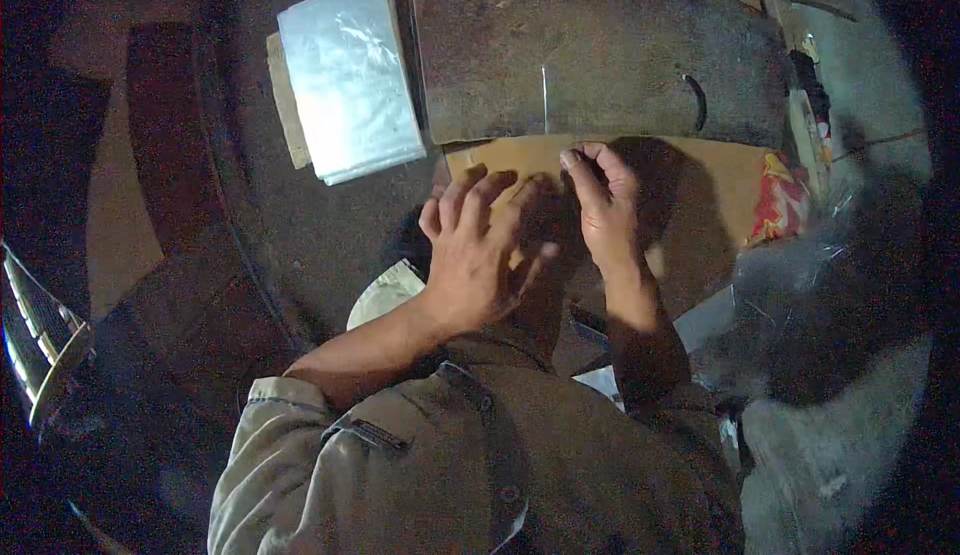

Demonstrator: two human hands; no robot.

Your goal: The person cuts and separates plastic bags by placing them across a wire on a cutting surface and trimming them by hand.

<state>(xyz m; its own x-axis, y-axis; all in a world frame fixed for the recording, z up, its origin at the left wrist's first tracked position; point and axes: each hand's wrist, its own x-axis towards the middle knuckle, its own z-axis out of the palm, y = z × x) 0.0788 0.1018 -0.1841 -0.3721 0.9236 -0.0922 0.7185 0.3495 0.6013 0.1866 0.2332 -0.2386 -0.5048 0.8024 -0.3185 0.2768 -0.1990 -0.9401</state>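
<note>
My left hand [472, 247] is held low over a sheet of brown cardboard [690, 240], its fingers spread and slightly bent, with nothing visible in them. Beside it, my right hand [608, 200] has thumb and forefinger pinched together near the edge of a dark, worn board [610, 40]. Whatever the pinch may hold is too small to make out. Just beyond the hands, a thin, shiny, straight piece [545, 101] lies on the board. A short black curved piece [695, 103] rests farther right on it.
A stack of clear plastic sheets or bags [350, 80] lies left of the board. To the right are a red and yellow packet [778, 203] and crumpled clear plastic [800, 270]. A mesh object [45, 340] stands at the far left.
</note>
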